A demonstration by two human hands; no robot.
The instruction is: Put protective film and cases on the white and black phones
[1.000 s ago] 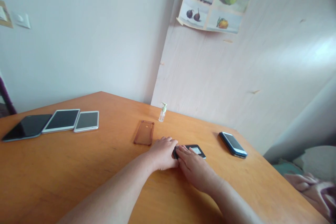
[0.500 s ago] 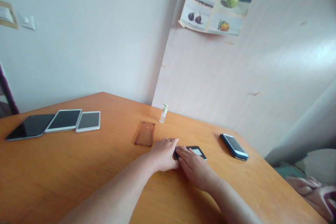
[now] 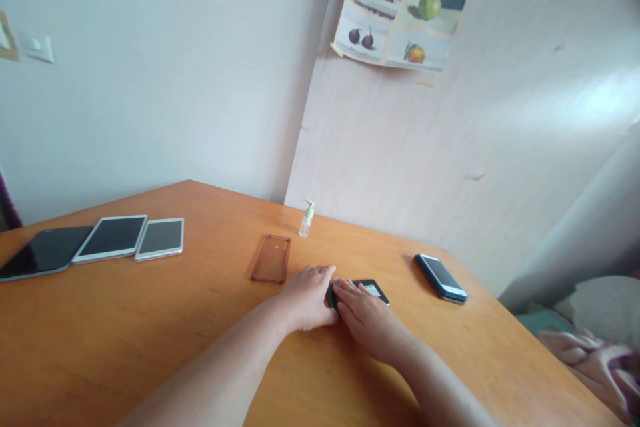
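You sit facing a wooden table (image 3: 125,320), both bare hands together near its middle over a flat, dark device (image 3: 371,287) with a pale label on its upper face; it looks like a phone, lying flat just beyond your wrists. Your left hand (image 3: 310,297) curves around its left end, thumb apart from the fingers; whether it grips, you cannot tell from here. Your right hand (image 3: 367,313) lies across the top with fingers stretched out, not clenched; its thumb is hidden, so any grasp is uncertain. The step in hand seems to be steadying or working at that left end. Lifting from this pose would probably call for fingertips under an edge. Just beyond your left hand lies a translucent brown case (image 3: 271,260), with a small pump bottle (image 3: 307,219) upright behind it; a white-fronted phone (image 3: 441,275) rests well apart, to the right.
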